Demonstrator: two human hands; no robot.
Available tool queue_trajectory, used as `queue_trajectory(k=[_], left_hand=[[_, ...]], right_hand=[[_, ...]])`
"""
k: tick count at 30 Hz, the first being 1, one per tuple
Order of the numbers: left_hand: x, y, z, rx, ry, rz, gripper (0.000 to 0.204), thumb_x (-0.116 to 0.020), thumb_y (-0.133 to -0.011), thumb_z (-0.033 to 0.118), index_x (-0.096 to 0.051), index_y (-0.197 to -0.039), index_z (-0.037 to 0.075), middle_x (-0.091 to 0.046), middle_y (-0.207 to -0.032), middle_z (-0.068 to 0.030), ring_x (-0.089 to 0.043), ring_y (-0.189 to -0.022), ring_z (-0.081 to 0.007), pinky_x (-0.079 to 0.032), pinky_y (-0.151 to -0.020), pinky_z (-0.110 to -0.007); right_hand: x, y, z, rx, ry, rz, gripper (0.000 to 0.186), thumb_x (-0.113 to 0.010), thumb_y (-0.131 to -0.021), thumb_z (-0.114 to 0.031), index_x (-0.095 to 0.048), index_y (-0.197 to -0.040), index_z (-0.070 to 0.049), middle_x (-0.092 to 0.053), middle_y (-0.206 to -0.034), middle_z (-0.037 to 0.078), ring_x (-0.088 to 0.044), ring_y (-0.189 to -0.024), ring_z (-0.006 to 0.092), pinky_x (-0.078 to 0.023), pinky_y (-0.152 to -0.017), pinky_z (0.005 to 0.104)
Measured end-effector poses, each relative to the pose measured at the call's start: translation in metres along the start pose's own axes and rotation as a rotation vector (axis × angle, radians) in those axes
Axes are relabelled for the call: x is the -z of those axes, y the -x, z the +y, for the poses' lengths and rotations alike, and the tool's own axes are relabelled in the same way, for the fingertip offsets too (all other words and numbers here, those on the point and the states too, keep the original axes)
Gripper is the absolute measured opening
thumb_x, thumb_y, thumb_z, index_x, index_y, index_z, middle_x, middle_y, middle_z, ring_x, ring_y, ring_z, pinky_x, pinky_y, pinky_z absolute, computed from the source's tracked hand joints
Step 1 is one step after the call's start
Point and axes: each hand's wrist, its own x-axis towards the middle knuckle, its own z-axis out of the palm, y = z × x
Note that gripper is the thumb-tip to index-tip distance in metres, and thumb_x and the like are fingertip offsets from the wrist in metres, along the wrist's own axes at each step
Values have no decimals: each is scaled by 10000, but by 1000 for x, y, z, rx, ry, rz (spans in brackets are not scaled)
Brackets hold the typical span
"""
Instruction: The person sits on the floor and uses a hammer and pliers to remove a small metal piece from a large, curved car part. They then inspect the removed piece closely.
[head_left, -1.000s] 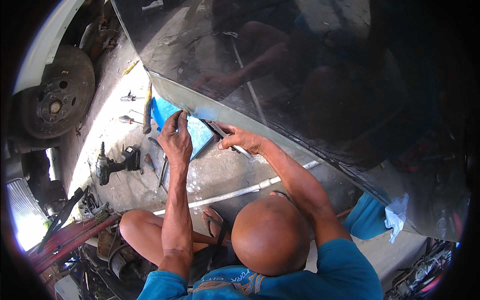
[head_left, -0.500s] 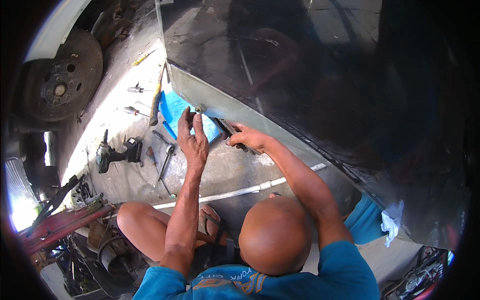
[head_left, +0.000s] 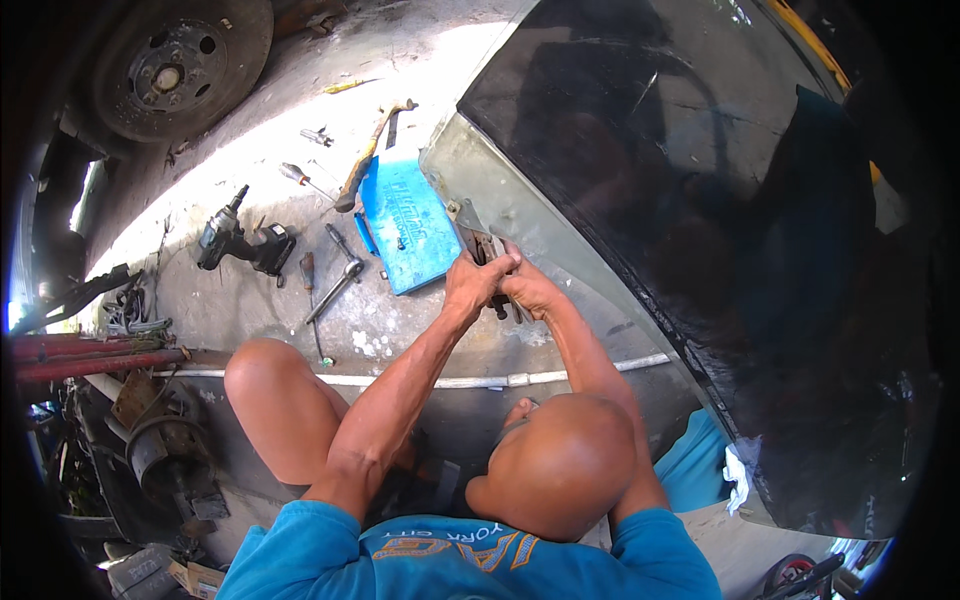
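Note:
A large dark-tinted glass pane [head_left: 620, 190] with a clear border lies tilted across the right side. At its near left edge is a small metal fitting [head_left: 454, 208]. Just below this, my right hand [head_left: 533, 292] is closed around a metal hand tool, apparently pliers [head_left: 499, 246], whose jaws are hidden. My left hand [head_left: 476, 284] is closed on the same tool, its thumb lying over the top and touching the right hand's fingers. A blue tool case [head_left: 408, 225] rests shut on the floor just left of both hands, partly under the pane's corner.
Left of the case lie a hammer [head_left: 362, 165], a screwdriver [head_left: 297, 174], a ratchet wrench [head_left: 337, 290] and a cordless drill [head_left: 240, 240]. A wheel [head_left: 170, 75] stands far left. A white pipe [head_left: 450, 381] crosses before my bent knees. White crumpled material [head_left: 737, 476] hangs by the pane's near edge.
My left hand has come down from the pane's fitting and closed on the tool beside my right hand. The view has shifted, so the pane and case sit farther right.

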Motion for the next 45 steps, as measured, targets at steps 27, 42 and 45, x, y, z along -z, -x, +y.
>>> queue_trajectory(k=[27, 42, 45], left_hand=[[-25, -1, -11, -41, 78, 165, 415, -767, -704, 334, -680, -807, -58, -679, -723, -149, -655, -652, -240, -521, -623, -380], [-17, 7, -5, 27, 17, 96, 606, -762, -695, 402, -632, -979, -118, -694, -973, -296, -699, -923, -370, -540, -837, -436], [-19, 9, -1, 43, 12, 89, 603, -758, -696, 401, -633, -972, -120, -691, -974, -301, -699, -916, -370, -542, -831, -436]], right_hand=[[9, 62, 51, -212, 663, 268, 359, -712, -937, -365, -692, -1014, -15, -678, -747, 74, -595, -603, 140, -521, -595, 322], [-1, 76, 55, -137, 486, 332, 454, -763, -885, -414, -710, -961, 30, -668, -725, 69, -635, -690, 163, -527, -656, 349], [-13, 80, 57, 91, 887, 530, 422, -780, -855, -377, -712, -898, 37, -656, -676, 99, -631, -642, 209, -534, -662, 412]])
